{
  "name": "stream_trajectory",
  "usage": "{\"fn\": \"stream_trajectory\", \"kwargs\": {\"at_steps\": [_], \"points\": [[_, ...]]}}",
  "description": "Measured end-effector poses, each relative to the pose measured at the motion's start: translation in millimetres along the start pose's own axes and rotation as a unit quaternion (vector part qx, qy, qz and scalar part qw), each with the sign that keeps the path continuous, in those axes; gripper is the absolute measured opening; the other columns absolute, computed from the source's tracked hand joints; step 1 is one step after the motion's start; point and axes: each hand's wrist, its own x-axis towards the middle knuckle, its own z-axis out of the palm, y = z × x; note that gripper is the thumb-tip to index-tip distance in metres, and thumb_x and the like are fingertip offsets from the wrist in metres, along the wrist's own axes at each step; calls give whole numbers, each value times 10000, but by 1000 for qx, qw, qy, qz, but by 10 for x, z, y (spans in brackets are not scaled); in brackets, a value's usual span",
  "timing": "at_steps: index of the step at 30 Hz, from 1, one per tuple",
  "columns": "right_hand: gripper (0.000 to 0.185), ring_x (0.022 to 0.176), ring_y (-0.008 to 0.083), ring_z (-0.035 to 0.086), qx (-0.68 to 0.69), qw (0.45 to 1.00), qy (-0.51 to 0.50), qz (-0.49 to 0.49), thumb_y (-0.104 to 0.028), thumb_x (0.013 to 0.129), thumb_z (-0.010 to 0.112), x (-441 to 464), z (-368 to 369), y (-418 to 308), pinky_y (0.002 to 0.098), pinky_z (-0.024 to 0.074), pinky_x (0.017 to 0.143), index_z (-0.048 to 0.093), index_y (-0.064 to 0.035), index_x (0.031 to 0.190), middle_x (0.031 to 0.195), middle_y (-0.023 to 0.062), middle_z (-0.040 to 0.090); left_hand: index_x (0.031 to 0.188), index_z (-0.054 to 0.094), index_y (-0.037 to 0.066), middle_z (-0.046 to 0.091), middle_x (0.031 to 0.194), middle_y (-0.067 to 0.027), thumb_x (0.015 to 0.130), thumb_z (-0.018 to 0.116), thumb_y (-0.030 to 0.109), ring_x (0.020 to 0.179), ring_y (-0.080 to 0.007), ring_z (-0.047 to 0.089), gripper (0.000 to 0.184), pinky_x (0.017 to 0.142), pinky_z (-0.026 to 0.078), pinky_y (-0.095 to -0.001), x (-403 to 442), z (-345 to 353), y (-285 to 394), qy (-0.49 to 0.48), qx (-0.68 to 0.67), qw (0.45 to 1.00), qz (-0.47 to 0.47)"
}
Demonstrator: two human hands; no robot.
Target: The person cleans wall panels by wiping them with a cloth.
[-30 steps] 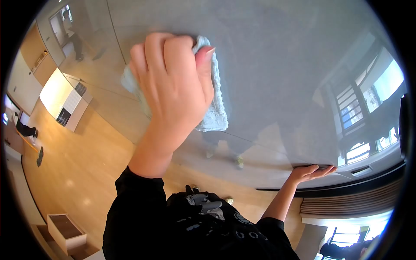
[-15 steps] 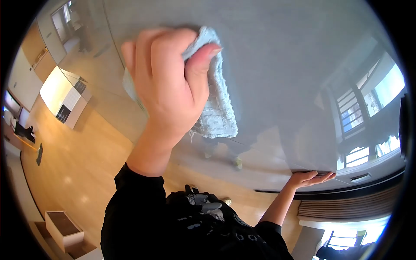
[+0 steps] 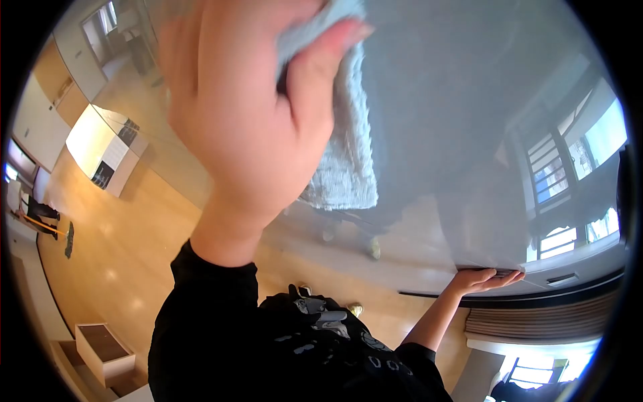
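A pale blue-grey cloth (image 3: 348, 174) is gripped in my left hand (image 3: 248, 100), bunched between thumb and fingers against a glossy grey panel (image 3: 435, 120). The back of this hand faces me, blurred in part, and its fingertips are hidden. Farther right, my right hand (image 3: 487, 281) rests at the panel's lower edge with its fingers stretched out to the right. A dark patch shows just above those fingers; whether it is an object or a reflection, I cannot tell.
At the far left a person (image 3: 41, 211) stands with a long-handled mop (image 3: 69, 239) on the wooden floor (image 3: 154, 228). An open drawer (image 3: 106, 352) is at the lower left. A pleated blind (image 3: 542, 318) hangs at the lower right. Windows reflect in the panel.
My left hand and the cloth have moved up the view and look larger. My right hand has stayed at the panel's edge. The person with the mop has shifted slightly.
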Motion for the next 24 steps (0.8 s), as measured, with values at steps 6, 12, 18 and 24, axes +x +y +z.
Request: {"fn": "stream_trajectory", "kwargs": {"at_steps": [6, 12, 18, 24], "points": [[678, 1467, 406, 219, -34, 999, 8, -5, -503, 984, 340, 2, -25, -83, 561, 286, 1144, 277, -124, 1543, 1605, 210, 170, 938, 588, 2, 636, 895, -81, 806, 800, 31, 802, -163, 596, 251, 743, 481, -261, -330, -111, -26, -32, -50, 998, 3], [675, 1472, 400, 205, -29, 1000, 12, 3, -498, 988, 351, 52, 20, -141, 566, 296, 1136, 280, -113, 1538, 1604, 214, 164, 893, 583, 64, 599, 834, -59, 748, 813, 68, 726, -227, 521, 271, 685, 393, -328, -390, -5, 10, -12, -58, 998, -18], [639, 1491, 370, 161, -33, 999, -6, -41, -396, 990, 377, 37, -19, -36, 552, 279, 1149, 261, -91, 1540, 1624, 200, 100, 929, 570, 41, 599, 857, -74, 798, 776, 33, 764, -216, 547, 245, 710, 436, -312, -179, 37, 30, -23, -45, 999, -5], [604, 1494, 374, 149, -27, 998, -9, -47, -353, 1001, 370, -37, -5, 7, 556, 275, 1149, 266, -97, 1538, 1618, 215, 100, 919, 576, 114, 559, 832, -55, 729, 823, 108, 711, -256, 504, 312, 643, 345, -367, -625, -5, 170, -28, -71, 996, -47]]}}
